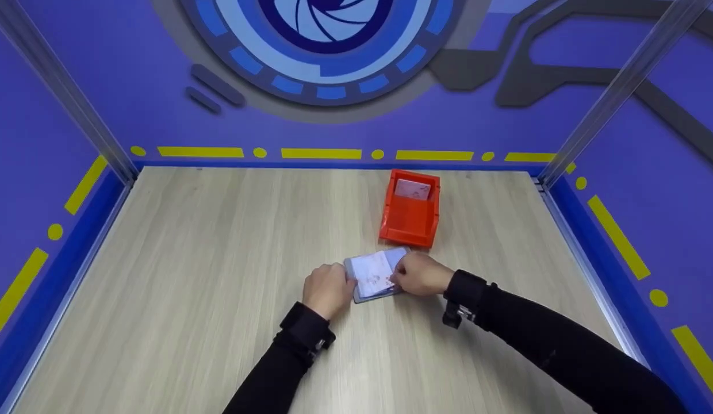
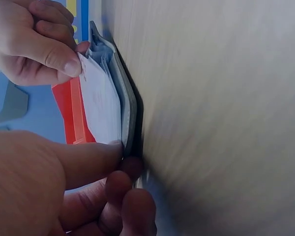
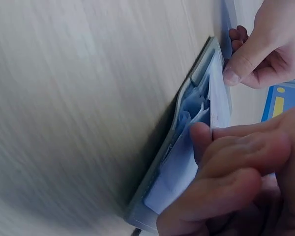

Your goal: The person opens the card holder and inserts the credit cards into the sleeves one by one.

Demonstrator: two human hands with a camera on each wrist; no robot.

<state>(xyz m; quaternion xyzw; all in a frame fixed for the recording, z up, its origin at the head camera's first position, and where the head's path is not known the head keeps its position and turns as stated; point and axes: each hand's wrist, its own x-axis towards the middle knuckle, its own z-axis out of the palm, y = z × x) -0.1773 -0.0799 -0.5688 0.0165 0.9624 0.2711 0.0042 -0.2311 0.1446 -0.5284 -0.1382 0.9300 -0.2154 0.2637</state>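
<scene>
A grey card holder [image 2: 130, 115] lies spread on the table, with clear plastic sleeves [image 3: 191, 104] inside. On top is a whitish card or leaf with faint pink print [image 1: 372, 273]; whether it sits in a sleeve cannot be told. My left hand [image 1: 326, 290] pinches the holder's left edge, thumb above and fingers beneath. The right hand [image 1: 421, 275] pinches the printed leaf's right edge between thumb and forefinger, lifting it slightly off the layers below. Another pale layer [image 3: 173, 179] shows under the right fingers.
Just beyond the holder stands a red open-fronted bin [image 1: 411, 223], a pink-printed card [image 1: 413, 190] leaning at its back. The wooden table [image 1: 218, 247] is bounded by blue panels [image 1: 103, 132] with yellow marks.
</scene>
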